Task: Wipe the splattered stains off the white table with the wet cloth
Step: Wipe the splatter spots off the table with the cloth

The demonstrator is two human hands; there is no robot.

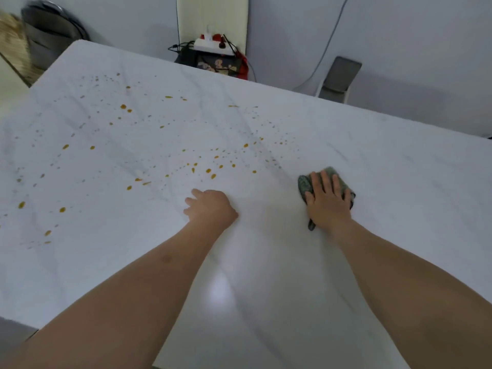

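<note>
The white marble-patterned table (372, 161) fills the view. Orange-yellow splattered stains (207, 170) dot its left and middle parts, with fainter grey specks among them. My right hand (328, 201) lies flat with straight fingers on a folded grey-green cloth (304, 185), pressing it to the table just right of the stains. Most of the cloth is hidden under the hand. My left hand (210, 206) rests on the table near the closest stains, fingers loosely bent and holding nothing.
Beyond the far table edge, a white power strip (213, 45) with plugs sits on a dark patterned bag by the wall. A grey chair back (340, 77) stands at the far right, and a dark chair (50, 30) at the far left.
</note>
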